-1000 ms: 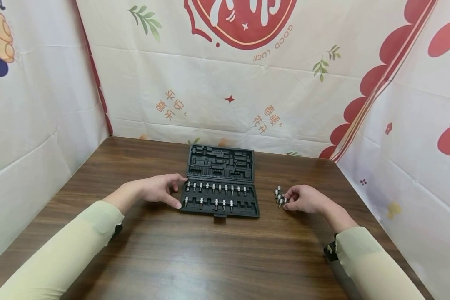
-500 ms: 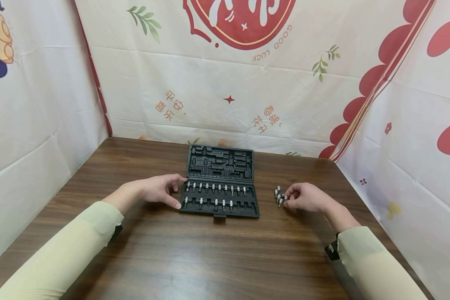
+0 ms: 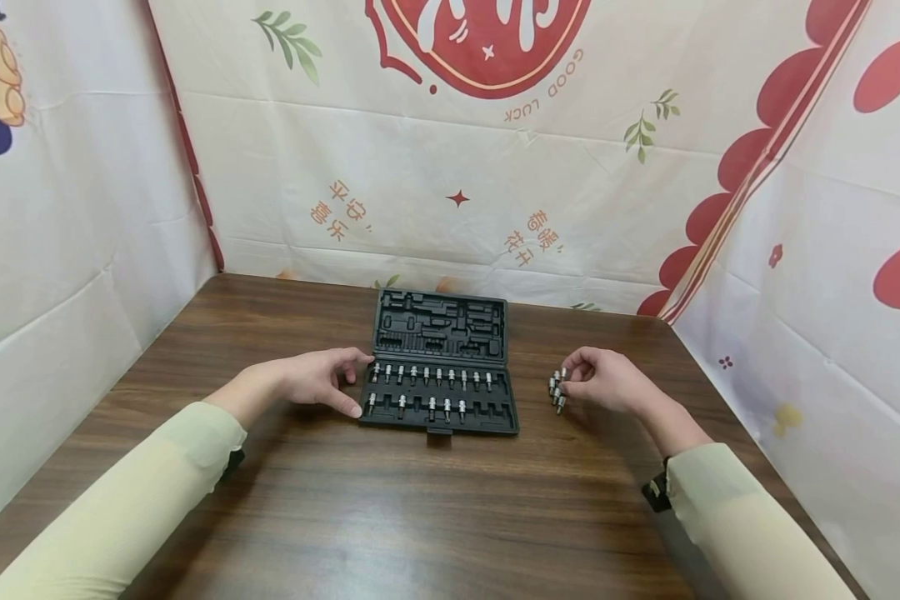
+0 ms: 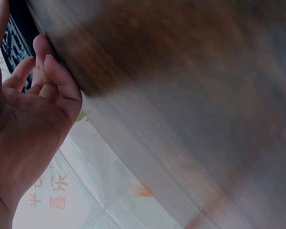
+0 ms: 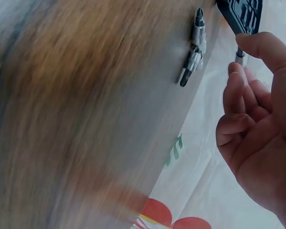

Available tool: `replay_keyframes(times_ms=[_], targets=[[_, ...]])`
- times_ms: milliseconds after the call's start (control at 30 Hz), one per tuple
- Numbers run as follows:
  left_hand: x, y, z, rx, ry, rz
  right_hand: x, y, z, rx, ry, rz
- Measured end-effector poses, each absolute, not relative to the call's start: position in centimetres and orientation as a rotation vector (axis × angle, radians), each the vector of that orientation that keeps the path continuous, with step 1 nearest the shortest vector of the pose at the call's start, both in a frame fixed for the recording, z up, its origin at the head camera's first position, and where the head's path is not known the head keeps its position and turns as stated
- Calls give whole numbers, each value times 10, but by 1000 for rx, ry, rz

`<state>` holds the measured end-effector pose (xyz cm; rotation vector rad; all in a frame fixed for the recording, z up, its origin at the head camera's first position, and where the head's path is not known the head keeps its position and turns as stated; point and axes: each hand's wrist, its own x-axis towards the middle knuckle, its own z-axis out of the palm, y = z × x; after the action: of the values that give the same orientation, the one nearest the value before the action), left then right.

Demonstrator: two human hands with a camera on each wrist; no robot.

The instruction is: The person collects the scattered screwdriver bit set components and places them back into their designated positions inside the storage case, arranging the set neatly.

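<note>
A black socket case (image 3: 438, 364) lies unfolded on the table, its lid leaning back. Silver bit sockets (image 3: 432, 408) fill its upper row; the lower row has several, with vacant slots at right. At the case's left edge is my left hand (image 3: 315, 379), thumb touching the front corner and index finger near the hinge. My right hand (image 3: 607, 379), right of the case, pinches a bit socket (image 5: 239, 56) between thumb and fingers, over a small cluster of loose bit sockets (image 3: 557, 395). Two loose ones (image 5: 199, 36) show in the right wrist view.
The brown wooden table (image 3: 390, 508) stretches in front of the case. Printed white cloth (image 3: 420, 150) hangs behind the table and along both sides. The case's latch tab (image 3: 440, 431) sticks out at the front.
My right hand has shifted slightly up and left over the cluster, with a bit socket now between its fingertips. The left hand and the case have stayed in place.
</note>
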<state>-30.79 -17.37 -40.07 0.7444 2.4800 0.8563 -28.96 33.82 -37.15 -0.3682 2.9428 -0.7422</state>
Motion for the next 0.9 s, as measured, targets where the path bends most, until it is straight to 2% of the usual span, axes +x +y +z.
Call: replay_keyframes(times_ms=[333,900], targets=[[-308,-173,-401,748,2483,847,-293,319,-376,-504,2952,-930],[-308,-173,-401,741,2481,856,-298,295,-382,-511,2848,-1106]])
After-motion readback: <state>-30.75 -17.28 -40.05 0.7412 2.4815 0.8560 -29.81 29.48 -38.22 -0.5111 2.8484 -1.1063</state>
